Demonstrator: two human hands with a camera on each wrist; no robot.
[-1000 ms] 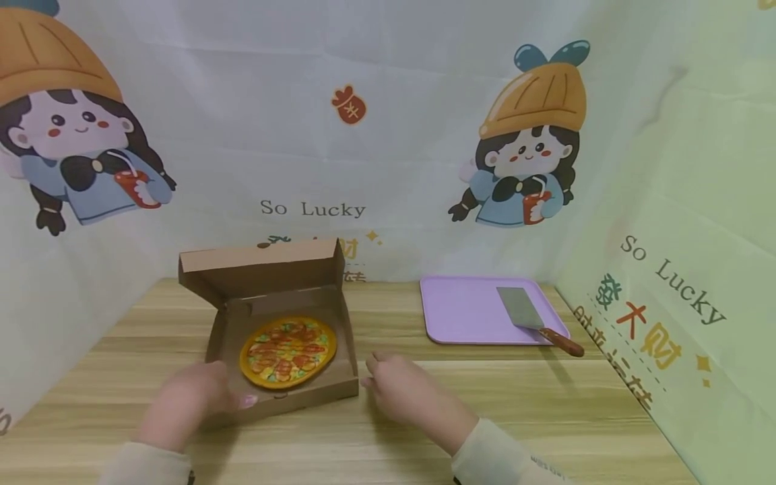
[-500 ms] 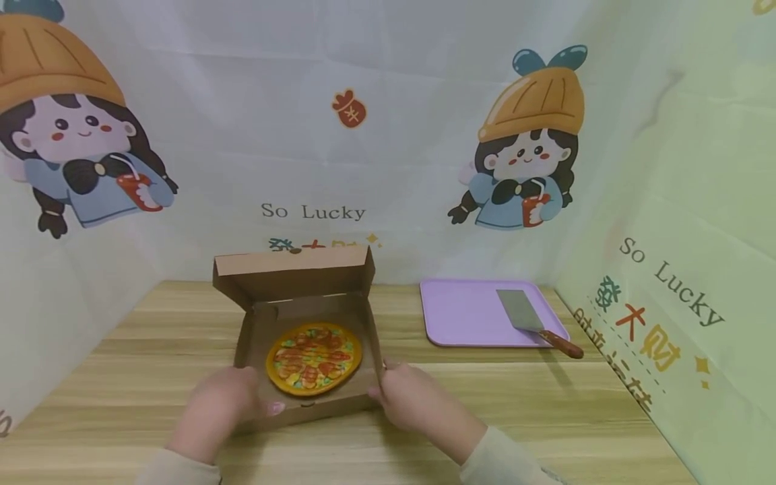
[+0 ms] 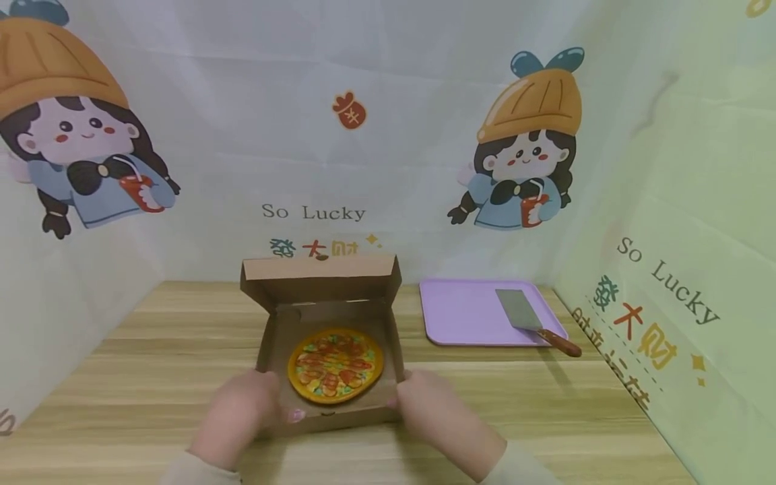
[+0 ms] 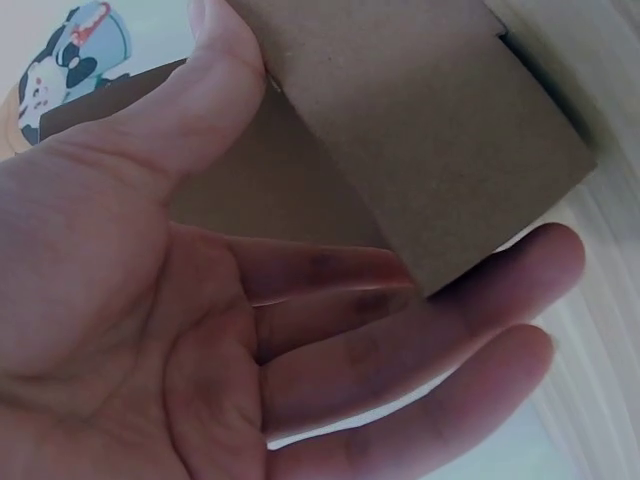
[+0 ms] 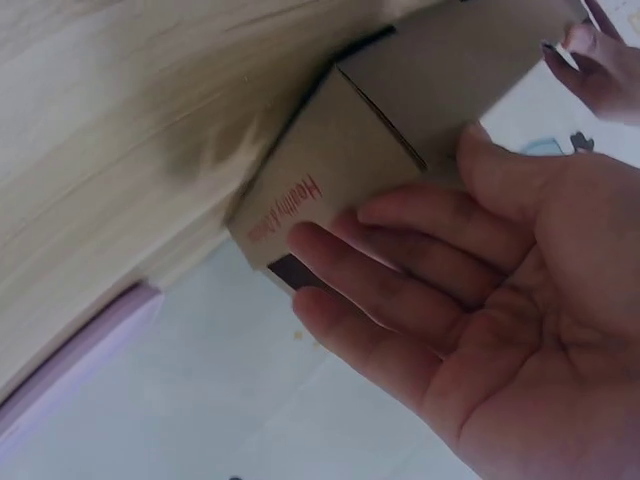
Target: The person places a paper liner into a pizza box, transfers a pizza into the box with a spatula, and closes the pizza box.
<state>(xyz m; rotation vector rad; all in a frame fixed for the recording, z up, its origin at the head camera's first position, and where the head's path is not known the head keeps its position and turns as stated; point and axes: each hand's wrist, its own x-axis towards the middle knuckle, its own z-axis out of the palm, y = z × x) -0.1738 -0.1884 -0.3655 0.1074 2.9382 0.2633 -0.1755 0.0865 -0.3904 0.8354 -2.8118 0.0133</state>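
Note:
A brown cardboard pizza box [image 3: 330, 424] rests on the table with its lid [image 3: 321, 268] raised at the back. Inside lies a round pizza [image 3: 335, 366] with an orange-yellow rim. At the box's left front corner is my left hand [image 3: 242, 407]; its fingers [image 4: 480, 290] are fairly straight along the side and the thumb [image 4: 215, 75] is at the front wall. My right hand [image 3: 439, 411] touches the opposite side near the front corner. Its extended fingers [image 5: 350, 275] lie along the side wall bearing red lettering, thumb towards the front.
A lilac tray [image 3: 457, 316] sits at the back right. A pizza server [image 3: 523, 310] lies on it, its wooden handle [image 3: 560, 342] sticking out over the front edge. Printed cloth [image 3: 412, 135] stands behind and along both sides of the wood-grain table [image 3: 497, 417].
The pizza box, with the pizza in it, has slid right and slightly nearer. My left hand moved along with it. My right hand, apart from the box at first, now touches its right side.

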